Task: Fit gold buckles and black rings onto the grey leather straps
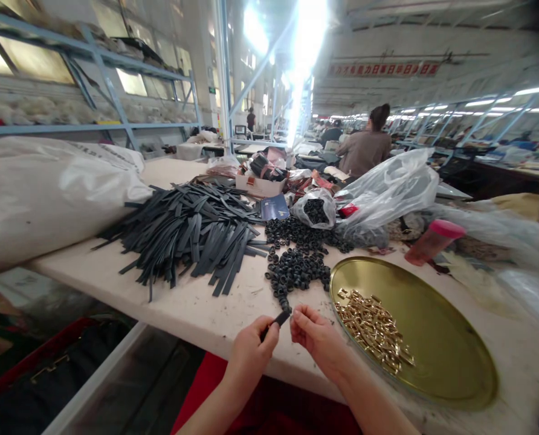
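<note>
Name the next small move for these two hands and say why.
Probably bring the right hand onto the free end of the dark strip. The left hand grips the strip with that end poking out toward the right hand, whose fingertips are bunched close beside it. Whether they already pinch something is too small to tell.

– How are the arms set?
– Both bare: the left forearm (226,396) runs up toward one o'clock, the right forearm (364,386) toward ten
– And the hands?
– Near each other, around six o'clock: the left hand (257,341) closed in a grip, thumb uppermost, the right hand (312,332) with fingers curled in toward its thumb
</note>
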Action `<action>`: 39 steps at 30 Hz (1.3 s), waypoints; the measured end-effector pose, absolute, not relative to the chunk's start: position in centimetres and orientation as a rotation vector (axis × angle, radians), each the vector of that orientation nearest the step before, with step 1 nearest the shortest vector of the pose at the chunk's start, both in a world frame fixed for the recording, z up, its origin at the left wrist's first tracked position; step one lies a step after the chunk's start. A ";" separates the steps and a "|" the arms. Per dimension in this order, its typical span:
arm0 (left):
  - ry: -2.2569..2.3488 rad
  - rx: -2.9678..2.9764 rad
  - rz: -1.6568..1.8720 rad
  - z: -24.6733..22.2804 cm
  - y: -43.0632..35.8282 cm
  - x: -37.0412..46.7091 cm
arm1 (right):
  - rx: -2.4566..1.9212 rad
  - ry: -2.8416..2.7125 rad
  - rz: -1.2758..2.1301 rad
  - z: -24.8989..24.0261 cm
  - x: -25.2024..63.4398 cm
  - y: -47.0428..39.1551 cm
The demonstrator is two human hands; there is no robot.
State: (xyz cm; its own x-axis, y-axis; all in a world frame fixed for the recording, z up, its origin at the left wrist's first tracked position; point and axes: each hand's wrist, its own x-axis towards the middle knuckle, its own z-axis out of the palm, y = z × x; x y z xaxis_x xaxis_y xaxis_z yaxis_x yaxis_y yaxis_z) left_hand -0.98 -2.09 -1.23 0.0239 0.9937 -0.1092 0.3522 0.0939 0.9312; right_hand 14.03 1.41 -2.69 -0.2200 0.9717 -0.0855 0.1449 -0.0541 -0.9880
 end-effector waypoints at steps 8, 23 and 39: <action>1.460 1.295 0.882 -4.0 -0.2 0.0 | -1.279 -1.258 1.360 -5.1 13.3 1.0; 1.453 0.685 1.233 -4.3 1.1 -4.3 | -1.415 -2.140 0.632 -3.5 9.1 6.7; 1.405 0.553 1.254 -5.0 1.7 -5.8 | -1.571 -2.416 0.558 -4.3 3.4 9.5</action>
